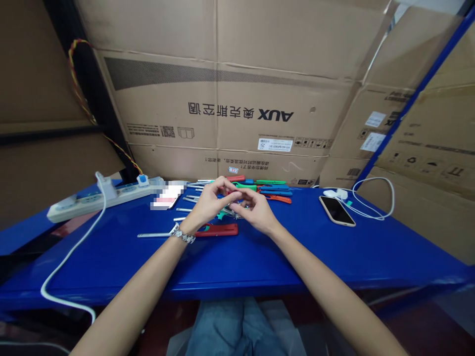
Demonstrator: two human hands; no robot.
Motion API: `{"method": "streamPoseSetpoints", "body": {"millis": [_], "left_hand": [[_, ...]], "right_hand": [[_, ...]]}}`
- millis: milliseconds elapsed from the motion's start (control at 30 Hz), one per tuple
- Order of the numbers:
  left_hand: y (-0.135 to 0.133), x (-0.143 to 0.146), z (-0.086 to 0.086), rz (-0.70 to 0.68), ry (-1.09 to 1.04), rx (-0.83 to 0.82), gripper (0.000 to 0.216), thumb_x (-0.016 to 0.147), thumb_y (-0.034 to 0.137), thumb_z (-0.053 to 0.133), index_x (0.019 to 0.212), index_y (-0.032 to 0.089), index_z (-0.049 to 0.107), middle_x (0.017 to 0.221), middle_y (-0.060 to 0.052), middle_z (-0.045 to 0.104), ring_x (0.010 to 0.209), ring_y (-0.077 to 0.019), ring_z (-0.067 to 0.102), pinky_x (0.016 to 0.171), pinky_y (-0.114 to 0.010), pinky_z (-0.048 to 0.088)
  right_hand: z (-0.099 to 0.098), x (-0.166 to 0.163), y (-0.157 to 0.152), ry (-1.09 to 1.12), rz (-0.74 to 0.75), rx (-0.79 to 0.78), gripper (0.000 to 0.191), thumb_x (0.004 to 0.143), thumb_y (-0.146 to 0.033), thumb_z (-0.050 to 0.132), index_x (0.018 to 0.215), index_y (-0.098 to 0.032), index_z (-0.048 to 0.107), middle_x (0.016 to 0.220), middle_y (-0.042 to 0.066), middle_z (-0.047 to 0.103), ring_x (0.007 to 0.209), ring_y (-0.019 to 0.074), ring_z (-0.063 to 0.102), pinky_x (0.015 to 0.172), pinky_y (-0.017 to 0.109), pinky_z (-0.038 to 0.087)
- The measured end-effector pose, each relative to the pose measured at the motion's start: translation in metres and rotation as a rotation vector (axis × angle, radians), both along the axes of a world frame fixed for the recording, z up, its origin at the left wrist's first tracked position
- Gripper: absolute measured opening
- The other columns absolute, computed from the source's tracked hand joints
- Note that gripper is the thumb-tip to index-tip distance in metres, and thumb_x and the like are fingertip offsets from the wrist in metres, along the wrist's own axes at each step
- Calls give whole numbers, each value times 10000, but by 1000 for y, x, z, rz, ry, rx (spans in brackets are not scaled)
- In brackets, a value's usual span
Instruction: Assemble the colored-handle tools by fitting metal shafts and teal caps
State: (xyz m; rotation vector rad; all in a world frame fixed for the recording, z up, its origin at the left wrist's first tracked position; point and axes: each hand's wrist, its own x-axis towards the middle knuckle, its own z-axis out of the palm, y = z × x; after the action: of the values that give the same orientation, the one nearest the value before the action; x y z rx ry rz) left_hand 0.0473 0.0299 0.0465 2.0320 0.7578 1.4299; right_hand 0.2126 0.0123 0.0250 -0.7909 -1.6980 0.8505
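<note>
My left hand point(212, 199) and my right hand point(259, 211) meet fingertip to fingertip above the middle of the blue table. Both are closed in a pinch, and a bit of red shows between the fingers; what it belongs to is hidden. Just below them lies a red long-nosed lighter point(224, 230), its metal barrel pointing left. Behind the hands are several more such lighters, among them a blue lighter point(275, 193), an orange lighter point(281, 199) and a green lighter point(272, 182). My hands cover part of the pile.
A white power strip point(92, 199) with plugs and a white cable point(67, 264) occupies the left side. A phone point(337, 211) lies at the right beside a coiled white cord point(392, 198). Cardboard point(237, 89) walls the back of the blue table point(334, 257).
</note>
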Motion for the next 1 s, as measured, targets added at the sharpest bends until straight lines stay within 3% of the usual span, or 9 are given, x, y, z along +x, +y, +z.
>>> {"method": "streamPoseSetpoints", "body": {"millis": [100,167,267,367,500,600,667,800,1000], "left_hand": [[-2,4,0,75,-30,-12,280,746,360,793,755,168,589,749,13,570,682,-120,511,648,-260,407],[-4,4,2,80,-7,10,250,769,366,772,820,170,626,784,4,584,718,-131,528,672,-266,416],[-6,-2,5,-2,74,51,223,889,374,642,1003,191,702,880,-33,612,824,-165,570,731,-290,439],[-4,-6,4,-74,104,71,228,937,359,574,977,198,730,914,-55,622,875,-179,583,768,-309,448],[-1,-1,-1,-25,29,-4,197,861,373,682,891,178,676,830,-22,608,752,-148,559,700,-289,438],[-2,4,-2,44,-21,-27,251,798,386,745,820,175,609,785,0,585,710,-134,531,664,-273,421],[-4,3,0,49,1,4,226,825,381,712,877,179,627,837,-14,596,761,-146,548,695,-280,427],[-4,-4,3,-41,105,51,219,931,361,568,1006,199,695,934,-51,613,875,-177,574,766,-312,433],[-2,-1,0,7,39,18,189,850,365,691,873,180,660,835,-20,588,749,-146,541,685,-291,420]], "right_hand": [[-2,-4,1,42,-59,-17,336,697,-429,782,839,-180,607,723,-11,621,572,103,477,552,245,401],[-2,-3,1,11,-44,-5,311,747,-447,739,772,-179,583,681,-17,592,558,100,459,538,240,378],[0,3,-1,-83,-17,49,241,815,-408,667,818,-175,606,725,-2,618,578,109,495,558,246,392],[2,7,-3,-131,11,68,192,847,-362,617,846,-170,616,772,19,652,616,127,548,591,258,428],[2,3,-3,-84,-42,50,291,778,-374,711,980,-178,639,834,20,684,609,118,535,576,251,434],[-1,-1,-1,-18,-93,24,313,740,-429,755,880,-181,625,757,-1,655,578,111,514,543,241,417],[-2,-1,0,-18,-66,19,287,784,-444,713,819,-181,606,730,-3,636,570,111,519,538,243,418],[1,4,-2,-94,10,13,233,856,-410,623,885,-179,630,831,35,698,588,124,556,551,255,443],[2,2,-3,-71,-37,29,323,800,-401,696,1024,-176,638,856,33,699,636,131,570,581,253,447]]}}
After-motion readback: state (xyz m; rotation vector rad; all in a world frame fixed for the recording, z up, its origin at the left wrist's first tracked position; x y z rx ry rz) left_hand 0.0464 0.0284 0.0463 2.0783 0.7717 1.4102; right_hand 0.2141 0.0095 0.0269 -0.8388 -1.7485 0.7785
